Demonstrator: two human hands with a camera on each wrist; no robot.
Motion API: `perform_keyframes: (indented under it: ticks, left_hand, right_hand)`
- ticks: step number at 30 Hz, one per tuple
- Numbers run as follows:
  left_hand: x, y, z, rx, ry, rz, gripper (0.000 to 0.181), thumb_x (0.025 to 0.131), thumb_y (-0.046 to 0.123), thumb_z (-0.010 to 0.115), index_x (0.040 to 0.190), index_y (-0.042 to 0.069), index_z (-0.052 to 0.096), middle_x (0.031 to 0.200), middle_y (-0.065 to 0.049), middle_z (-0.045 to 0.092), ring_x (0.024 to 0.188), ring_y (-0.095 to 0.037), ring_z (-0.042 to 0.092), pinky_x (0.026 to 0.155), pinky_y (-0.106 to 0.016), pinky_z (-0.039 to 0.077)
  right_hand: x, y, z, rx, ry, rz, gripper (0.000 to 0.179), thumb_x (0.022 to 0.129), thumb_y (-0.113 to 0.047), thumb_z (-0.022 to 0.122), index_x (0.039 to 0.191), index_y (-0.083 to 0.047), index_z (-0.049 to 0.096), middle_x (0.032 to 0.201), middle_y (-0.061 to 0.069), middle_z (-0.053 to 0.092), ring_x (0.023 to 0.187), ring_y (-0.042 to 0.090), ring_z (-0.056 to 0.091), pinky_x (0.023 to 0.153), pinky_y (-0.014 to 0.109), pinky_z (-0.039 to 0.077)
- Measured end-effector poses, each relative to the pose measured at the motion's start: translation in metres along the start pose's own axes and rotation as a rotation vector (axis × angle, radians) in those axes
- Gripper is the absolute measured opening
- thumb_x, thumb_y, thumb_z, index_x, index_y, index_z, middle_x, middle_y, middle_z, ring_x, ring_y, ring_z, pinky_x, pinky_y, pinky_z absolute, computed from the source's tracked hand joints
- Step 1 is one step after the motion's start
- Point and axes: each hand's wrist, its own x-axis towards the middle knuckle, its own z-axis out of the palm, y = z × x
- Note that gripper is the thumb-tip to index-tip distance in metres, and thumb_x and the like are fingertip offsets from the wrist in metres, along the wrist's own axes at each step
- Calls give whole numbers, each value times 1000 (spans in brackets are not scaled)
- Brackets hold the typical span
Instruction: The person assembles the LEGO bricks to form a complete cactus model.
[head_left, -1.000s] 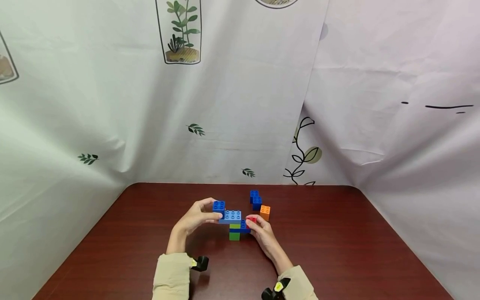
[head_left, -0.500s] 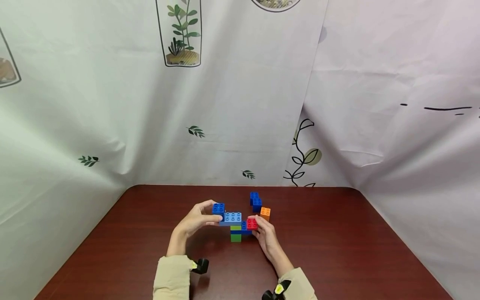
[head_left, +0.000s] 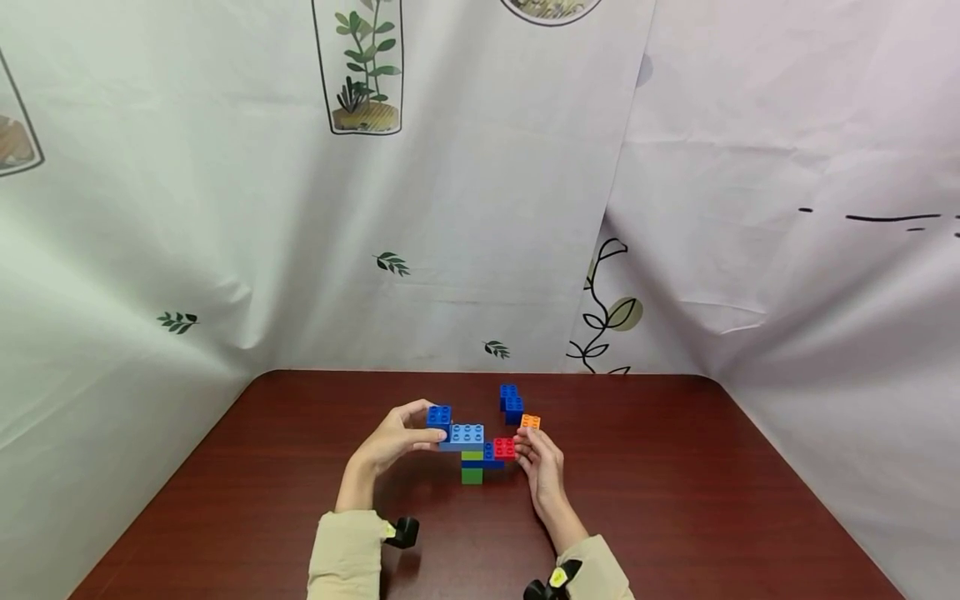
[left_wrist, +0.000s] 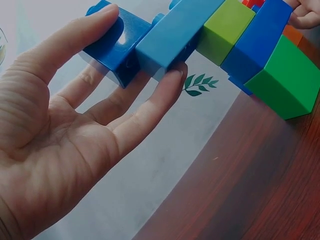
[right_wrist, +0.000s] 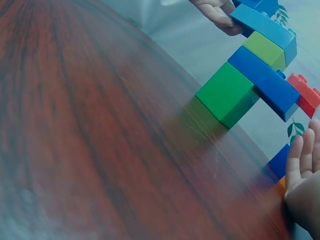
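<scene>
A stepped stack of toy building bricks stands on the table. Its base is a green brick (head_left: pixel 472 476), topped by a long blue brick (right_wrist: pixel 262 82), a lime brick (left_wrist: pixel 226 30) and a light blue brick (head_left: pixel 467 435). At the stack's upper left end sits a dark blue brick (head_left: pixel 438 417), which my left hand (head_left: pixel 393 440) holds between thumb and fingers, one fingertip touching the light blue brick's underside. A red brick (head_left: pixel 504 448) caps the long blue brick's right end. Just right of it is my right hand (head_left: pixel 543 471), fingers extended and nothing visible in them.
Beyond my right fingers lies an orange brick (head_left: pixel 530 421), partly covered by them. Behind it are two blue bricks (head_left: pixel 513 408), set off from each other; whether they are joined I cannot tell. A printed cloth (head_left: pixel 450 317) hangs along the table's (head_left: pixel 637 467) far edge.
My right hand has let go of the red brick on the stack and moved slightly right, towards the orange brick. My left hand keeps its hold on the dark blue brick.
</scene>
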Motion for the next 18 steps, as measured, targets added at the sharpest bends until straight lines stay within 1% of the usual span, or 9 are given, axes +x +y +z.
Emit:
perform_keyframes:
  ticks: [5, 8, 10, 13, 14, 16, 18]
  left_hand:
    - [0, 0, 1, -3, 6, -4, 42, 89, 17, 71, 122, 0, 52, 102, -2, 62, 91, -15, 67, 88, -33, 58]
    - [1, -1, 1, -1, 5, -1, 41, 89, 17, 71, 121, 0, 52, 101, -2, 62, 90, -15, 67, 88, -33, 58]
    - [1, -1, 0, -1, 5, 0, 42, 89, 17, 71, 121, -1, 52, 101, -3, 62, 91, -16, 67, 88, -33, 58]
    - [1, -1, 0, 0, 2, 4, 44, 89, 17, 71, 122, -3, 51, 101, -3, 61, 91, -17, 67, 88, -34, 58]
    - [1, -2, 0, 0, 3, 4, 44, 89, 17, 71, 122, -3, 51, 101, -3, 61, 90, -17, 67, 89, -35, 58]
    - [2, -2, 0, -1, 2, 5, 45, 89, 17, 71, 122, -4, 51, 101, -3, 61, 90, -17, 67, 89, -35, 58]
    - [2, -2, 0, -2, 4, 4, 44, 89, 16, 71, 122, -4, 51, 100, -3, 61, 90, -17, 67, 89, -36, 57]
  right_hand:
    - [2, -1, 0, 3, 104, -70, 20, 99, -16, 55, 84, -10, 67, 72, -6, 65, 65, 5, 58, 66, 18, 53]
    - [5, -1, -1, -21, 185, -122, 19, 96, -14, 58, 79, -10, 65, 68, -6, 63, 61, 4, 57, 62, 17, 52]
    - [7, -1, -2, -60, 247, -154, 16, 94, -13, 61, 80, -8, 65, 67, -6, 63, 60, 5, 57, 60, 17, 52]
    - [10, 2, -5, -145, 326, -191, 12, 91, -11, 66, 88, 1, 65, 66, -6, 60, 60, 6, 57, 61, 17, 52]
    - [9, 0, -4, -184, 345, -192, 14, 90, -9, 66, 92, 5, 64, 67, -6, 60, 61, 7, 57, 61, 18, 52]
    - [6, -2, -2, -248, 358, -194, 20, 88, -5, 67, 101, 10, 62, 71, -5, 59, 64, 7, 58, 63, 17, 52]
    - [6, 0, -2, -315, 351, -204, 28, 87, -2, 67, 109, 12, 58, 79, 3, 61, 67, 5, 57, 63, 15, 51]
